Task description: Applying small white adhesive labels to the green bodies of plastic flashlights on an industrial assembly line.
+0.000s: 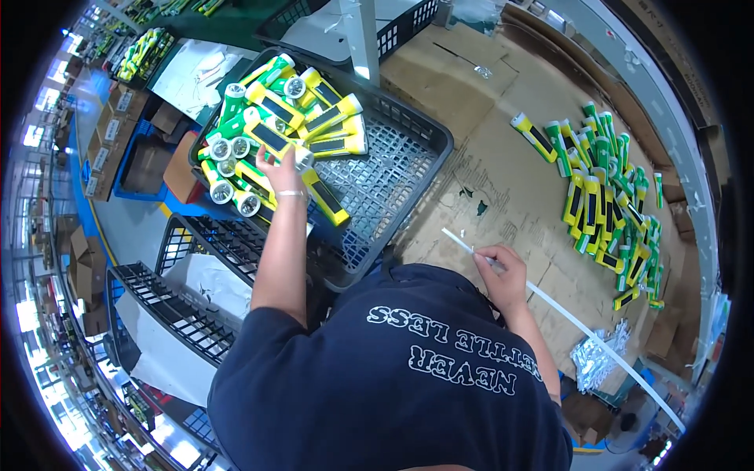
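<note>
My left hand is over the dark plastic crate. Its fingers close on a yellow flashlight with a black panel and a clear lens, at the near side of the heap. Under and around it, green and yellow flashlights lie piled in the crate's left half. Above the cardboard-covered table, my right hand pinches a long white strip near one end. From the fingers the strip runs down to the lower right, beyond the table's edge.
More flashlights are heaped on the cardboard at the right. A bundle of silvery strips lies at the lower right. Black baskets stand at my left. A pale post rises behind the crate.
</note>
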Demonstrator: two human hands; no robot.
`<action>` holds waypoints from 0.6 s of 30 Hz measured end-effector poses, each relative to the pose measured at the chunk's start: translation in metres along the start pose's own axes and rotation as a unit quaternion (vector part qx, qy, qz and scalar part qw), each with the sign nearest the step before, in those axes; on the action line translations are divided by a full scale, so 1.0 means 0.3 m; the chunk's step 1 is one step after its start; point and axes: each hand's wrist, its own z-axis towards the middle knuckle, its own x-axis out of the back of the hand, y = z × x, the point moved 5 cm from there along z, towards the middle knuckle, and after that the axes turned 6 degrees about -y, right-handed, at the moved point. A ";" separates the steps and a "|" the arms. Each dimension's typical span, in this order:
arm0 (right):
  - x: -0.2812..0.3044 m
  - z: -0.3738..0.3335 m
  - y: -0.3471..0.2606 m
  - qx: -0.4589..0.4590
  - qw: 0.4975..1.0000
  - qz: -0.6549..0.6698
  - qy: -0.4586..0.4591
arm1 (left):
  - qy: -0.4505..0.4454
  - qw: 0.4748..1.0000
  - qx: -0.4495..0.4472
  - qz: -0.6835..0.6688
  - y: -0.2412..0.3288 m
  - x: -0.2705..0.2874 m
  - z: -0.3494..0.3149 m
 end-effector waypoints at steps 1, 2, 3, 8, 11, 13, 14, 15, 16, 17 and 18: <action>0.013 0.015 -0.020 0.011 1.000 0.016 -0.003 | -0.051 0.998 -0.004 -0.023 0.033 -0.049 -0.060; 0.029 0.029 -0.046 0.020 0.999 0.031 -0.004 | -0.109 0.993 0.001 -0.051 0.051 -0.097 -0.118; 0.046 0.041 -0.075 0.026 0.999 0.036 -0.008 | -0.179 0.978 0.023 -0.108 0.100 -0.178 -0.190; 0.123 0.075 -0.111 0.054 0.995 0.082 -0.012 | -0.402 0.804 0.392 -0.195 0.123 -0.406 -0.470; 0.147 0.071 -0.065 0.096 0.949 0.295 -0.054 | -0.527 0.703 0.462 -0.124 0.137 -0.484 -0.615; 0.152 0.057 -0.045 0.108 0.931 0.345 -0.054 | -0.489 0.581 0.606 -0.238 0.143 -0.524 -0.724; 0.155 0.050 -0.040 0.119 0.911 0.392 -0.053 | -0.498 0.478 0.658 -0.300 0.150 -0.531 -0.760; 0.161 0.037 -0.030 0.117 0.911 0.393 -0.049 | -0.498 0.364 0.701 -0.357 0.162 -0.537 -0.798; 0.156 0.025 -0.022 0.104 0.900 0.416 -0.078 | -0.479 0.351 0.706 -0.386 0.170 -0.543 -0.810; 0.151 0.013 -0.014 0.092 0.887 0.439 -0.106 | -0.469 0.369 0.696 -0.400 0.159 -0.545 -0.811; 0.145 0.015 -0.026 0.109 0.860 0.486 -0.110 | -0.458 0.378 0.679 -0.433 0.167 -0.572 -0.813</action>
